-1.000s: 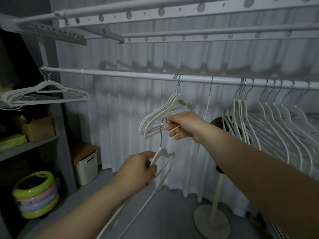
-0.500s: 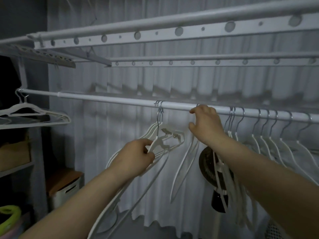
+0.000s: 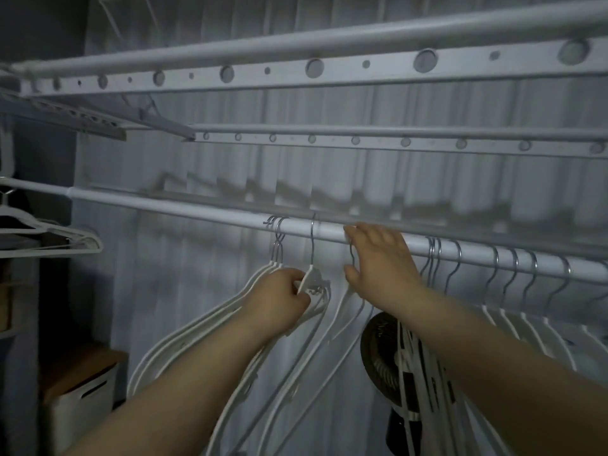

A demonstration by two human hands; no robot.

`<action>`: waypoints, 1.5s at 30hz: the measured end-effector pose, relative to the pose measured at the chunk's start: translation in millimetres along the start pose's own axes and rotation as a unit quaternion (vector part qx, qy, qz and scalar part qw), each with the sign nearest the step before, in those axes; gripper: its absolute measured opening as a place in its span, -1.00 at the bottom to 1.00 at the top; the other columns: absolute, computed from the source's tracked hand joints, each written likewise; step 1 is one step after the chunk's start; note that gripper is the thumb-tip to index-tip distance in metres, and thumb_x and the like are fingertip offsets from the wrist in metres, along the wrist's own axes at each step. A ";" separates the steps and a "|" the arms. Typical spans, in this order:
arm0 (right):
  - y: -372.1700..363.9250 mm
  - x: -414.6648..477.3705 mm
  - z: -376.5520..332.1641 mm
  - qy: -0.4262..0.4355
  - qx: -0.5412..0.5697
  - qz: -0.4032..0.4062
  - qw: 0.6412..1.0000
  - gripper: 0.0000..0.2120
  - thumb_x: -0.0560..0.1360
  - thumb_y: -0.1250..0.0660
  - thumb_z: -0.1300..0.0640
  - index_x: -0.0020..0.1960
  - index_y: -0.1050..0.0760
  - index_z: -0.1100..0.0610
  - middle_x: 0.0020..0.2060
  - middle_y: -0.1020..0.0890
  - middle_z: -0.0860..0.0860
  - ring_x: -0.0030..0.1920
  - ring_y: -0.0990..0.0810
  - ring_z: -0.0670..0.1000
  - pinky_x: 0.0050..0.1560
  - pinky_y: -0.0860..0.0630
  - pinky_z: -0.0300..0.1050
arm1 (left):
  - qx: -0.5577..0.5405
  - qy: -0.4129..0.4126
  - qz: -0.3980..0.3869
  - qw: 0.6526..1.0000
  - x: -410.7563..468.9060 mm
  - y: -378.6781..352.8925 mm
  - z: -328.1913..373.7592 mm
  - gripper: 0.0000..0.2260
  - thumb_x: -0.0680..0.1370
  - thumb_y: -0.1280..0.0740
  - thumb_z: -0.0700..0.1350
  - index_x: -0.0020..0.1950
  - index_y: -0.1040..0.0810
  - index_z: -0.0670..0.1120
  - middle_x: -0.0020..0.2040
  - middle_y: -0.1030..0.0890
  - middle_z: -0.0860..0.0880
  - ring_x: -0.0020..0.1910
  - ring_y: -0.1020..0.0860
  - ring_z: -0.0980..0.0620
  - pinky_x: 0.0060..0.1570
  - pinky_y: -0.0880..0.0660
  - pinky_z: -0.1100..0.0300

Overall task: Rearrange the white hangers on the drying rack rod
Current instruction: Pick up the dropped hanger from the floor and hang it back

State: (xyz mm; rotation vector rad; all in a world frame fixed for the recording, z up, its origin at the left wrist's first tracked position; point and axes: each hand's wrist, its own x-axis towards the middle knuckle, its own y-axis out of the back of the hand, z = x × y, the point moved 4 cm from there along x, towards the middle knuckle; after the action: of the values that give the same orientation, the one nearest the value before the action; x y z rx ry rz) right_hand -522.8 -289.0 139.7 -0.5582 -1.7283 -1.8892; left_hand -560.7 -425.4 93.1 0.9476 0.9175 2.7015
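A white rod [image 3: 197,209] runs across the drying rack. My left hand [image 3: 279,297] grips the neck of a white hanger [image 3: 312,248] whose metal hook sits over the rod, just right of a bunch of hangers [image 3: 276,255]. My right hand [image 3: 381,261] is spread against the rod, fingertips on top. Its thumb and forefinger are either side of the hook of another hanger [image 3: 352,251], which hangs below. Several more white hangers [image 3: 513,268] hang along the rod to the right.
Perforated rack bars [image 3: 316,67] cross overhead. More white hangers [image 3: 49,238] hang at the far left by a shelf. A white bin with a wooden lid [image 3: 82,399] stands low left. A black fan [image 3: 381,350] stands behind the hangers, and curtains fill the background.
My left hand lifted its hanger up and hooked it onto the rod. My right hand let go of the bunch, rose to the rod and now rests at the neighbouring hook.
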 end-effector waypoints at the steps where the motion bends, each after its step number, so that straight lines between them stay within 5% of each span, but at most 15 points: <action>1: -0.9 1.6 -0.4 -0.002 0.002 0.000 1.000 -0.43 0.53 -0.15 0.04 0.47 -0.02 0.06 0.48 -0.11 0.02 0.46 -0.06 0.02 0.47 0.13 -0.04 | -0.008 -0.003 -0.004 1.000 1.3 -2.5 -1.0 -0.74 0.44 -0.24 -0.29 0.08 -0.59 -0.11 -0.18 -0.63 -0.12 -0.16 -0.60 -0.15 -0.16 -0.48 0.19; 7: -2.6 15.7 -12.9 -0.016 0.022 0.003 1.000 -0.47 0.55 -0.13 0.01 0.47 -0.04 0.04 0.47 -0.13 0.01 0.44 -0.10 0.04 0.43 0.10 -0.03 | 0.003 -0.035 -0.026 0.999 15.4 -6.9 -6.8 -0.76 0.49 -0.22 -0.23 0.11 -0.56 -0.09 -0.14 -0.64 -0.07 -0.43 -0.44 0.17 -0.27 -0.36 0.35; 11: -6.6 24.3 -23.6 -0.011 0.006 0.006 1.000 -0.48 0.54 -0.14 0.00 0.45 -0.09 0.05 0.45 -0.18 -0.01 0.42 -0.12 0.03 0.43 0.10 -0.02 | 0.011 -0.063 -0.043 0.997 15.2 -4.5 -11.8 -0.77 0.53 -0.25 -0.11 0.16 -0.54 -0.10 -0.25 -0.58 0.05 -0.28 -0.48 0.16 -0.34 -0.30 0.48; 14: -9.4 28.8 -30.1 -0.021 0.003 0.014 1.000 -0.47 0.53 -0.16 -0.02 0.44 -0.11 0.05 0.44 -0.20 -0.01 0.42 -0.12 0.03 0.43 0.09 -0.01 | 0.024 -0.063 -0.001 0.998 10.5 15.7 -23.0 -0.70 0.52 -0.26 0.01 0.21 -0.51 -0.03 -0.16 -0.48 0.12 -0.18 -0.45 0.17 -0.15 -0.33 0.36; 16: -12.9 31.3 -34.7 -0.023 -0.006 0.018 1.000 -0.47 0.52 -0.17 -0.03 0.44 -0.12 0.04 0.43 -0.21 -0.01 0.42 -0.12 0.03 0.42 0.10 0.01 | 0.035 -0.065 0.038 0.997 7.7 36.5 -34.4 -0.74 0.51 -0.25 0.05 0.16 -0.54 0.02 -0.21 -0.50 0.19 -0.27 -0.45 0.22 -0.19 -0.36 0.30; 19: -18.6 36.6 -42.4 -0.019 -0.026 0.021 0.999 -0.45 0.52 -0.17 -0.03 0.44 -0.11 0.04 0.44 -0.20 0.00 0.43 -0.10 0.04 0.43 0.12 0.04 | 0.064 -0.029 0.066 0.995 9.3 63.2 -60.9 -0.74 0.50 -0.26 0.04 0.15 -0.54 0.01 -0.09 -0.55 0.10 -0.17 -0.51 0.15 -0.12 -0.39 0.24; 23: -25.8 45.0 -52.5 -0.021 -0.051 0.025 0.998 -0.45 0.51 -0.17 -0.03 0.44 -0.11 0.07 0.43 -0.20 0.04 0.44 -0.09 0.07 0.44 0.14 0.09 | 0.066 0.063 0.003 0.996 12.5 70.3 -98.8 -0.64 0.50 -0.29 0.04 0.24 -0.48 -0.07 0.12 -0.56 -0.05 0.01 -0.51 0.01 -0.01 -0.36 0.25; 28: -32.1 50.5 -57.7 -0.026 -0.069 0.026 0.997 -0.46 0.51 -0.17 -0.02 0.43 -0.12 0.07 0.43 -0.20 0.04 0.42 -0.13 0.07 0.44 0.15 0.11 | -0.017 0.107 -0.127 0.986 6.5 60.6 -119.6 -0.85 0.49 -0.32 0.03 -0.06 -0.55 -0.03 -0.26 -0.58 0.03 -0.41 -0.53 0.22 -0.40 -0.42 0.43; 32: -32.6 50.3 -55.3 -0.033 -0.083 0.034 0.995 -0.46 0.50 -0.19 0.01 0.43 -0.13 0.07 0.40 -0.24 0.03 0.39 -0.18 0.06 0.42 0.16 0.08 | -0.121 0.119 -0.153 0.973 0.1 51.5 -121.8 -0.79 0.52 -0.30 -0.09 -0.32 -0.51 -0.06 -0.51 -0.49 0.04 -0.66 -0.40 0.21 -0.58 -0.36 0.38; 41: -31.5 47.2 -50.1 -0.052 -0.114 0.039 0.991 -0.45 0.49 -0.21 0.07 0.43 -0.13 0.07 0.39 -0.25 0.03 0.37 -0.20 0.06 0.40 0.12 0.03 | -0.135 0.090 -0.098 0.982 7.2 58.9 -133.0 -0.93 0.51 -0.30 -0.14 -0.15 -0.55 -0.09 -0.66 -0.48 0.08 -0.71 -0.37 0.19 -0.65 -0.31 0.40; 45: -30.9 48.3 -53.4 -0.067 -0.116 0.037 0.990 -0.47 0.49 -0.21 0.05 0.41 -0.15 0.08 0.38 -0.27 0.03 0.36 -0.22 0.07 0.38 0.11 0.02 | -0.105 0.091 -0.070 0.988 9.0 69.3 -142.3 -0.91 0.50 -0.31 -0.15 -0.01 -0.50 -0.10 -0.49 -0.53 0.06 -0.71 -0.39 0.19 -0.64 -0.34 0.39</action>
State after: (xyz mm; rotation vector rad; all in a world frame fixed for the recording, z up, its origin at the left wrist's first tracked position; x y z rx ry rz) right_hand -577.6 -345.1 139.7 -0.8444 -1.5521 -2.0542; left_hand -649.0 -550.0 50.9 0.5821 0.6797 2.7274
